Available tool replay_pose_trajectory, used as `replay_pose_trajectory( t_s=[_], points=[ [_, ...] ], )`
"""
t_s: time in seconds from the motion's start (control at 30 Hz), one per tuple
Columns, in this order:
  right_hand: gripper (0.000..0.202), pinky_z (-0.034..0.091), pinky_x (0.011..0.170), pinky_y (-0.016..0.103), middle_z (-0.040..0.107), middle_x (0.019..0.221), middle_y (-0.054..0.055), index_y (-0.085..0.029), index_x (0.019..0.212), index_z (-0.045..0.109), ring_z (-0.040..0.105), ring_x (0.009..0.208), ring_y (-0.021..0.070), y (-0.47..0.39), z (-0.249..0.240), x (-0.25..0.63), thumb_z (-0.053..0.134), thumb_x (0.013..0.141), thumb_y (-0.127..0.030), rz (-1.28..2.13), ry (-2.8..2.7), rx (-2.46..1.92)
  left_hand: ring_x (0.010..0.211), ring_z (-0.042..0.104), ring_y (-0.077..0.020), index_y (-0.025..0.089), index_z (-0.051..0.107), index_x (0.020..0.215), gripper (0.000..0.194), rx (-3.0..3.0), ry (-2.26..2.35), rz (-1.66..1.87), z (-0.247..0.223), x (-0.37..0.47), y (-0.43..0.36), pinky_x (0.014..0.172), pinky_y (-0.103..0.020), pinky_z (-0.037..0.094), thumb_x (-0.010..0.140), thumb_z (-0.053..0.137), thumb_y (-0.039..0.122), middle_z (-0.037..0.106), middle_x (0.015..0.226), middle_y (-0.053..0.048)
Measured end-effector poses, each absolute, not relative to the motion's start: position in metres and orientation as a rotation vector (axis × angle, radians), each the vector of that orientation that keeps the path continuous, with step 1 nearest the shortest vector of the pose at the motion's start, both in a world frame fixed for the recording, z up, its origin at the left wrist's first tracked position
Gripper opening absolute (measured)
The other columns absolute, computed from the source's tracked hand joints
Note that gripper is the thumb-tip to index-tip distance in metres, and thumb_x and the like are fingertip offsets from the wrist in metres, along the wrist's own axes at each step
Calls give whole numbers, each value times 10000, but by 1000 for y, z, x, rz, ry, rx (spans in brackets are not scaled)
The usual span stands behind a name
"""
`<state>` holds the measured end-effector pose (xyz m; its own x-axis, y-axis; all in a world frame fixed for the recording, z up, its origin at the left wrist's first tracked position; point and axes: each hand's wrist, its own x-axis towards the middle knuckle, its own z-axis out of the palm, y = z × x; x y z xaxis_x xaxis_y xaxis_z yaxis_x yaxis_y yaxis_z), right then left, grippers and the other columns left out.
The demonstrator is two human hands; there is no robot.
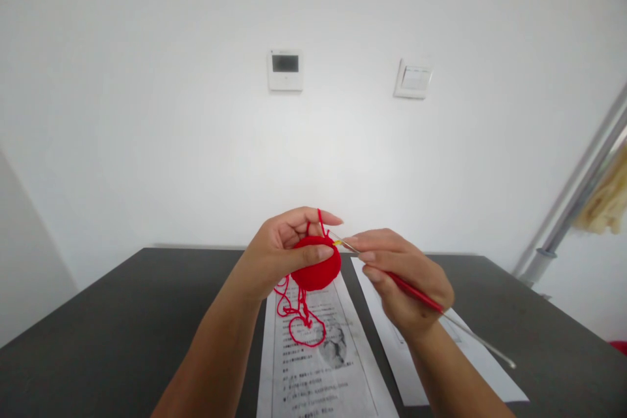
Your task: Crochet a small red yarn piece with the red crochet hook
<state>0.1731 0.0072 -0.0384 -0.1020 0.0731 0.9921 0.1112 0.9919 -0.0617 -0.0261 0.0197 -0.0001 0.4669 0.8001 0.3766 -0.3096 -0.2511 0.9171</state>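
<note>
A round red crocheted piece (pixel 316 271) is pinched in my left hand (pixel 289 248), thumb across its front. Red yarn runs up over my left index finger. My right hand (pixel 409 274) grips a crochet hook (pixel 416 294) with a red handle and metal ends. The hook's tip is at the upper right edge of the red piece, beside a small yellow marker (pixel 337 243). Loose red yarn (pixel 307 332) hangs in loops below the piece, over a printed sheet.
The printed sheet (pixel 313 392) lies on the dark table (pixel 122 339), with another white sheet (pixel 409 385) to its right. A thermostat (pixel 285 81) and a switch (pixel 413 80) are on the wall behind. A metal pole (pixel 578 209) stands at the right.
</note>
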Motion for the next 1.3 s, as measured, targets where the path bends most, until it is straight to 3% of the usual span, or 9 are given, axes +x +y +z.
replay_pose_trajectory(
  t_s=[0.13, 0.4, 0.63, 0.87, 1.1, 1.3],
  points=[
    [312, 659, 921, 440, 811, 1206, 114, -246, 1213, 739, 768, 1106, 247, 8, -34, 175, 710, 937, -104, -164, -1786, -186, 728, 693, -125, 195, 790, 1042, 420, 1419, 466, 1057, 2, -23, 18, 702, -223, 541, 652, 946, 192, 769, 810, -7],
    [282, 655, 893, 419, 814, 1159, 46, -308, 1162, 749, 769, 1079, 230, 9, -39, 177, 709, 950, -126, 165, -1668, -216, 732, 672, -109, 214, 797, 1056, 409, 1409, 482, 1186, 2, -18, 15, 680, -198, 531, 671, 924, 160, 737, 808, 18],
    [217, 676, 828, 382, 835, 1076, 25, -315, 1079, 786, 797, 995, 209, 10, -36, 176, 737, 940, -156, 260, -1586, -215, 677, 590, -85, 188, 804, 925, 162, 1432, 492, 1343, 3, -12, 11, 631, -181, 467, 768, 837, 208, 668, 755, 17],
    [52, 692, 724, 400, 854, 990, 37, -289, 977, 791, 819, 907, 232, 13, -32, 172, 762, 938, -308, 477, -1519, -162, 664, 585, -116, 165, 765, 923, 247, 1485, 647, 1289, 10, -18, 7, 621, -229, 475, 683, 824, 178, 648, 718, 20],
    [70, 682, 841, 398, 847, 1057, 30, -275, 1023, 778, 811, 992, 215, 17, -33, 184, 743, 963, -282, 634, -1611, -105, 630, 564, -99, 154, 745, 935, 267, 1529, 709, 1225, 16, -22, 2, 579, -213, 440, 674, 797, 163, 638, 702, 36],
    [63, 684, 838, 414, 847, 1060, 48, -256, 1015, 757, 817, 982, 225, 15, -28, 194, 713, 981, -287, 650, -1706, -113, 651, 573, -109, 157, 753, 963, 263, 1599, 776, 1195, 13, -21, 2, 602, -227, 450, 701, 755, 161, 643, 723, 30]
  ],
)
